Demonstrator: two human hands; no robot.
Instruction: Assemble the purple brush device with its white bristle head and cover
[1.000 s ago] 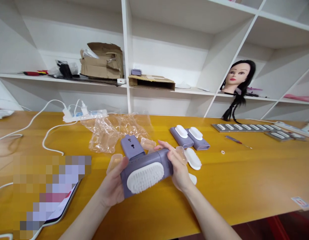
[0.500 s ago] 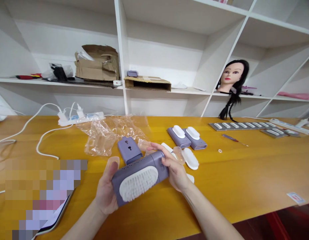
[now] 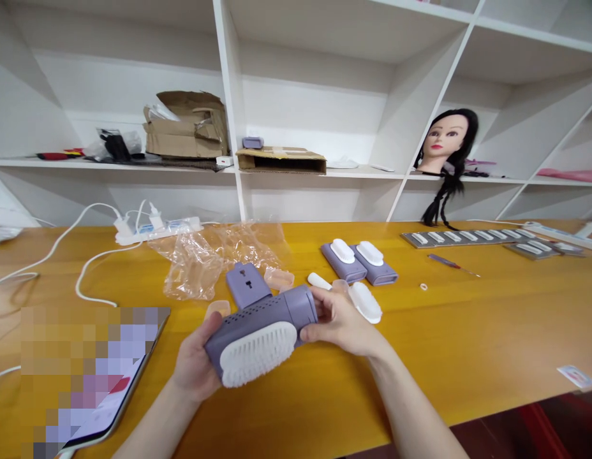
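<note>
A purple box-shaped device with a white bristle brush [image 3: 258, 354] on its face is held above the table, bristles toward me. My left hand [image 3: 198, 357] grips its left end, thumb on top. At the other end my right hand [image 3: 341, 319] pinches the purple end section between thumb and fingers. Just behind lies a purple housing [image 3: 247, 284] with two dark keyhole-shaped slots. Two more purple devices with white brushes [image 3: 357, 261] rest further back. Nearer my right hand are a loose white brush head [image 3: 365, 303] and a white piece [image 3: 319, 280].
Crumpled clear plastic [image 3: 195, 261] and a power strip [image 3: 157, 231] lie at the back left. A tablet [image 3: 109, 395] sits at the left front. To the right are a screwdriver [image 3: 444, 261], a small ring [image 3: 423, 286] and a grey strip of white pieces [image 3: 458, 238]. Shelves hold a mannequin head [image 3: 442, 143].
My right hand has shifted its grip, from fingers stretched over the top to a pinch at the right end. The device has moved slightly left and tilted, showing more of its perforated top.
</note>
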